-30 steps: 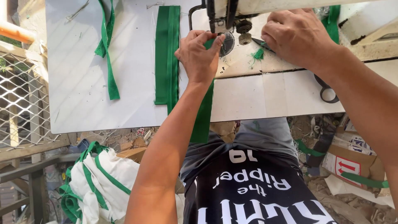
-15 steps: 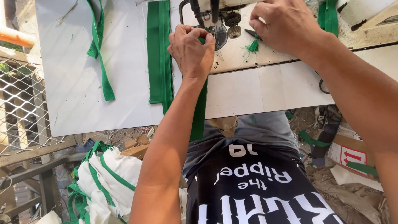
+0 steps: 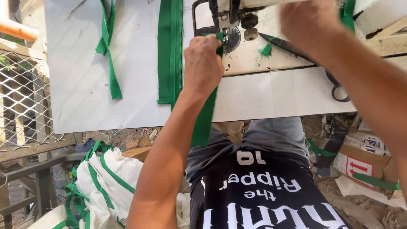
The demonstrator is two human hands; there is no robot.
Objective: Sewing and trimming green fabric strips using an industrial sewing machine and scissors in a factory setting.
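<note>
The left hand (image 3: pixel 203 63) is closed around a green fabric strip (image 3: pixel 205 114) just in front of the sewing machine (image 3: pixel 231 21), which sits at the far edge of the white table (image 3: pixel 85 85). From the fist the strip runs forward under the machine's foot and back toward the person, dropping over the near edge of the table and hanging down to the lap. The right hand (image 3: pixel 311 23) rests near the far right corner, beside the machine; its fingers run out of view at the top, so I cannot tell whether it grips anything. A pair of scissors (image 3: pixel 305 59) lies under the right forearm, with a small green scrap (image 3: pixel 266 51) just beside the blades. Left of the held strip, a folded green band (image 3: pixel 169 51) lies flat, and a thinner green ribbon (image 3: pixel 108 55) curls nearer the left edge. Below the table a white bag with green trim (image 3: pixel 101 182) sits on the ground. The strip looks light, soft and limp, likely to sag and twist, so it is best pinched flat close to the needle.
</note>
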